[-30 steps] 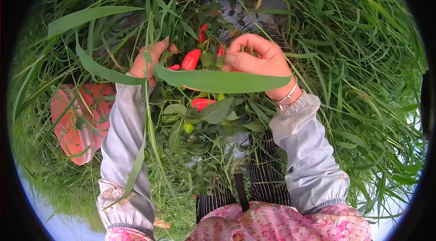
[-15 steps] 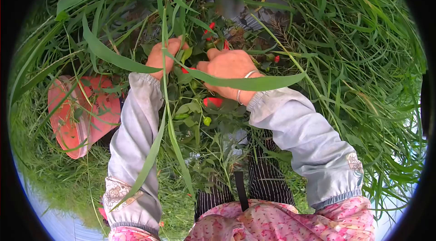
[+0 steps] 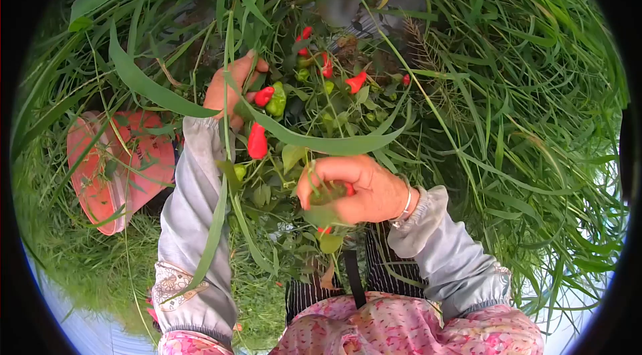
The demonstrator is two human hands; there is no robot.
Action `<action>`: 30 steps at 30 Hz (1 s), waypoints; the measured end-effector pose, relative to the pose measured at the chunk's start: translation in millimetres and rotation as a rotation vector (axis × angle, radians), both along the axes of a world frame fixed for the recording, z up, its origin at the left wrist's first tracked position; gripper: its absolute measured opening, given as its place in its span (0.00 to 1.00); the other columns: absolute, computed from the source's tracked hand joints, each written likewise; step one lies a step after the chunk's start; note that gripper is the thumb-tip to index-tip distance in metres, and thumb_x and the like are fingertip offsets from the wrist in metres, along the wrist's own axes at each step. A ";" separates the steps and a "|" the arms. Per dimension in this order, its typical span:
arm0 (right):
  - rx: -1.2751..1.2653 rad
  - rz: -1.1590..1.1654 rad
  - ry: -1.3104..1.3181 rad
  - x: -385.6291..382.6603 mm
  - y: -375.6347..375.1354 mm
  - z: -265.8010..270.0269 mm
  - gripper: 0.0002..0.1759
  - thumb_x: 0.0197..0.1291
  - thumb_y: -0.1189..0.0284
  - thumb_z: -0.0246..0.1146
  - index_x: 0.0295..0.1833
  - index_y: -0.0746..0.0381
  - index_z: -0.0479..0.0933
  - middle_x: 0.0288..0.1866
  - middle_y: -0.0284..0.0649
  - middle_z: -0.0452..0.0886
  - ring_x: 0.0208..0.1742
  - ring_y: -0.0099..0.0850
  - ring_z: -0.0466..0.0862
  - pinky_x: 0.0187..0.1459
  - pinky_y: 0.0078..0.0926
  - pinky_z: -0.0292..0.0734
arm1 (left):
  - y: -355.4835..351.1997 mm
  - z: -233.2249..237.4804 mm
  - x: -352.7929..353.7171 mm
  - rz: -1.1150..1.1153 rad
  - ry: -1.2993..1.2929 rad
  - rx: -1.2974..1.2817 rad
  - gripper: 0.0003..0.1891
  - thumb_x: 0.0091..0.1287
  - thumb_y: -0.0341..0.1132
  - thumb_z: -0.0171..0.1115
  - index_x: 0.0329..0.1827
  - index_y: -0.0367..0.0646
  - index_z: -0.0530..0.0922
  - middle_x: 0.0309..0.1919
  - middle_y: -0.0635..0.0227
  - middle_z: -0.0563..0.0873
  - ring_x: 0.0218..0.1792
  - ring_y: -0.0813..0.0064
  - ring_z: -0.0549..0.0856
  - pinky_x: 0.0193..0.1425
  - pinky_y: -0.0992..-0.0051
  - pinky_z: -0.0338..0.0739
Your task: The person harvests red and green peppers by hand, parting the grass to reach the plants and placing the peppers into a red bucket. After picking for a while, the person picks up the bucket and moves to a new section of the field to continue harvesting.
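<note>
My left hand (image 3: 231, 87) is among the leaves at the upper left, thumb and fingers apart, right beside a small red pepper (image 3: 263, 96) and a green pepper (image 3: 275, 101). Below it hangs a larger red pepper (image 3: 257, 141). Nearer my body, my right hand (image 3: 354, 189) is curled round a red pepper (image 3: 349, 189), which shows between the fingers with some blurred green leaves. More red peppers (image 3: 356, 82) hang on the plant above my right hand. A long grass blade (image 3: 334, 145) crosses between the hands.
A pinkish-red container (image 3: 144, 161) lies in the grass at the left, with grass blades across it. Tall grass (image 3: 521, 121) stands thick on the right. Dark sheeting (image 3: 401, 4) shows behind the plant. Striped trousers (image 3: 394, 264) and a pink patterned garment (image 3: 388, 321) are at the bottom.
My right hand has moved down toward my body from the upper peppers, uncovering several red ones. My left hand has shifted slightly left, with its fingers further apart.
</note>
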State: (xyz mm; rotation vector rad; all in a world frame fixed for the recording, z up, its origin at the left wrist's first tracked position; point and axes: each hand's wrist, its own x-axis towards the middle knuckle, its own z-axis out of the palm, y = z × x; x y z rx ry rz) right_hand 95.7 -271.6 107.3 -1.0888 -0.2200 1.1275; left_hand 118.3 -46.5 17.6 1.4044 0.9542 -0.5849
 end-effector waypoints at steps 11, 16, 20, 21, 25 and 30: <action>-0.415 -0.108 -0.067 15.6 1.6 -28.1 0.14 0.51 0.78 0.59 0.46 0.63 0.77 0.36 0.29 0.77 0.36 0.15 0.75 0.39 0.15 0.71 | -18.6 41.7 -3.9 -0.721 -0.739 0.885 0.18 0.60 0.40 0.63 0.47 0.39 0.76 0.36 0.59 0.81 0.36 0.58 0.81 0.41 0.64 0.74; -0.515 -0.173 -0.319 1.3 14.5 -30.8 0.17 0.45 0.71 0.64 0.44 0.58 0.77 0.33 0.40 0.79 0.34 0.35 0.80 0.36 0.27 0.75 | -31.5 97.9 -1.2 -0.757 -0.402 0.201 0.14 0.58 0.39 0.65 0.41 0.38 0.79 0.30 0.60 0.79 0.29 0.64 0.80 0.35 0.71 0.73; -0.520 -0.218 -0.514 -16.7 18.5 -29.0 0.18 0.44 0.68 0.64 0.45 0.58 0.75 0.30 0.41 0.77 0.35 0.40 0.80 0.34 0.35 0.75 | -37.9 96.3 -18.1 -0.915 -0.577 0.356 0.10 0.60 0.35 0.63 0.38 0.37 0.79 0.25 0.60 0.77 0.26 0.64 0.79 0.30 0.71 0.72; -0.538 -0.214 -0.499 -18.6 19.8 -22.8 0.18 0.43 0.69 0.64 0.44 0.58 0.75 0.30 0.41 0.77 0.34 0.40 0.80 0.33 0.35 0.75 | -38.6 98.5 -22.8 -0.903 -0.604 0.402 0.09 0.60 0.34 0.63 0.37 0.37 0.78 0.25 0.60 0.77 0.26 0.63 0.79 0.30 0.71 0.72; -0.540 -0.168 -0.485 -32.6 23.9 1.7 0.17 0.42 0.70 0.64 0.41 0.60 0.75 0.29 0.41 0.76 0.29 0.42 0.78 0.31 0.36 0.74 | -38.6 123.5 -43.5 -0.952 -0.585 0.545 0.05 0.61 0.29 0.60 0.31 0.37 0.74 0.22 0.58 0.77 0.23 0.60 0.77 0.26 0.69 0.70; -0.309 -0.231 -0.324 -52.0 27.3 12.3 0.12 0.47 0.68 0.64 0.38 0.60 0.76 0.29 0.41 0.77 0.29 0.40 0.79 0.32 0.34 0.74 | -22.6 140.2 -65.1 -0.748 -0.352 0.173 0.09 0.66 0.31 0.54 0.28 0.36 0.73 0.21 0.63 0.77 0.20 0.70 0.77 0.25 0.72 0.70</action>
